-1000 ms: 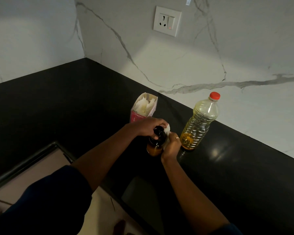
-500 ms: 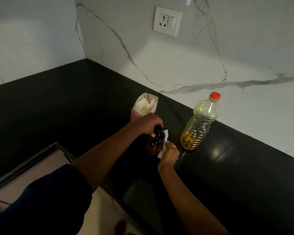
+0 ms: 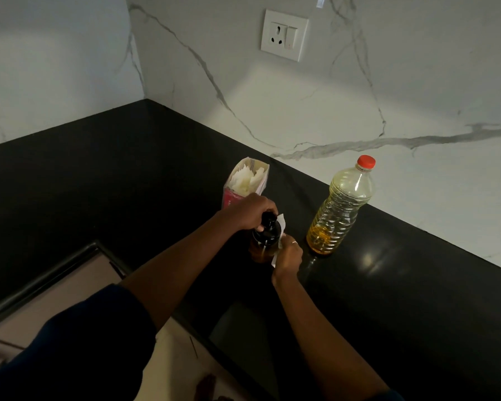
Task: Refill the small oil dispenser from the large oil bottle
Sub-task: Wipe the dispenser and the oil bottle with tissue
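Observation:
The small oil dispenser (image 3: 263,241), a dark brown bottle with a black top, stands upright on the black counter (image 3: 402,285). My left hand (image 3: 250,211) grips its black top from above. My right hand (image 3: 288,256) holds a white tissue (image 3: 281,225) against the dispenser's right side. The large oil bottle (image 3: 340,209), clear plastic with a red cap on, stands upright just to the right, with a little yellow oil at its bottom. It is apart from both hands.
A pink packet of white tissues (image 3: 245,183) stands open behind my left hand. A white marble wall with a socket (image 3: 284,34) rises behind the counter. The counter's inner edge runs at lower left, with a pale floor (image 3: 55,299) below.
My right hand slid the tissue down the dispenser's side, from near its top to its lower body. My left hand stayed on the top. The large bottle has not moved.

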`<control>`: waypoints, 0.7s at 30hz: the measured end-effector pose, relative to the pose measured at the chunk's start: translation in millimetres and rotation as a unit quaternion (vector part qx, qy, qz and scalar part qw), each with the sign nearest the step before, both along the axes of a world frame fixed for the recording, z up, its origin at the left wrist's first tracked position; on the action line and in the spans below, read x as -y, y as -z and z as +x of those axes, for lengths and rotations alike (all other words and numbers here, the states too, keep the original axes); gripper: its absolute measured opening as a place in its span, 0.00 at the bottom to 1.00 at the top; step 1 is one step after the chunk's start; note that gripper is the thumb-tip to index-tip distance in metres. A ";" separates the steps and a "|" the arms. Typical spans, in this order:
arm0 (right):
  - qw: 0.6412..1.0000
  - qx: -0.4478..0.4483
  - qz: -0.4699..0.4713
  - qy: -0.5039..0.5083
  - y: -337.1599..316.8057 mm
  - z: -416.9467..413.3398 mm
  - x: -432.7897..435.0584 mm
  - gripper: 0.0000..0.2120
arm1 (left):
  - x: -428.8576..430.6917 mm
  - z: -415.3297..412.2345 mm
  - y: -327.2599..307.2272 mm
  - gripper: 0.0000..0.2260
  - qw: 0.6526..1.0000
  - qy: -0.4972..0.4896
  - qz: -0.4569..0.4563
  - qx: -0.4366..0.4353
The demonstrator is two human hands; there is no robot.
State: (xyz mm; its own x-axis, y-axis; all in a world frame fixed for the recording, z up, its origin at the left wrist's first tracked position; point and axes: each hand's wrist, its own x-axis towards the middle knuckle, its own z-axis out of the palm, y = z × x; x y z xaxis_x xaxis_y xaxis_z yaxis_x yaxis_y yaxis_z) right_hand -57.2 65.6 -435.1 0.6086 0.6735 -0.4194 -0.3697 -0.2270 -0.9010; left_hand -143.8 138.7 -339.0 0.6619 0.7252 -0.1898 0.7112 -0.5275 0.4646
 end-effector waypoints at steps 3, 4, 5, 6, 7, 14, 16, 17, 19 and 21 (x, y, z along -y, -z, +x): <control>0.999 0.004 0.011 0.044 3.9 -4.4 6.8 0.12 | 0.1 0.9 1.7 0.25 1.000 -0.021 0.005 0.010; 0.998 0.008 0.025 0.056 1.5 -6.6 9.1 0.10 | -0.3 1.2 2.4 0.25 1.000 -0.027 0.010 0.008; 0.997 0.009 0.042 0.062 -0.8 -8.0 10.2 0.09 | -0.5 1.3 2.3 0.25 0.999 -0.029 0.015 0.000; 0.996 0.010 0.060 0.064 -3.1 -9.4 10.5 0.09 | -0.2 1.4 1.4 0.23 0.999 -0.030 0.020 -0.010; 0.995 0.010 0.076 0.062 -4.8 -9.4 9.7 0.09 | -0.3 1.9 0.3 0.21 0.999 -0.029 0.027 -0.020; 0.994 0.059 0.063 -0.060 -27.5 5.6 -8.7 0.07 | -0.7 7.2 -7.7 0.20 0.994 -0.025 0.059 -0.087; 0.992 0.060 0.036 -0.106 -29.6 9.5 -15.8 0.09 | -1.8 4.6 -8.9 0.18 0.996 -0.019 0.049 -0.077; 0.991 0.056 0.025 -0.121 -29.0 10.9 -18.7 0.10 | -2.1 3.4 -8.5 0.18 0.996 -0.018 0.047 -0.071; 0.991 0.050 0.009 -0.126 -29.4 10.0 -20.9 0.11 | -1.6 2.9 -6.1 0.17 0.996 -0.029 0.051 -0.060; 0.995 0.041 0.011 -0.091 -31.2 5.5 -18.5 0.12 | -1.3 4.0 -2.6 0.16 0.995 -0.048 0.069 -0.053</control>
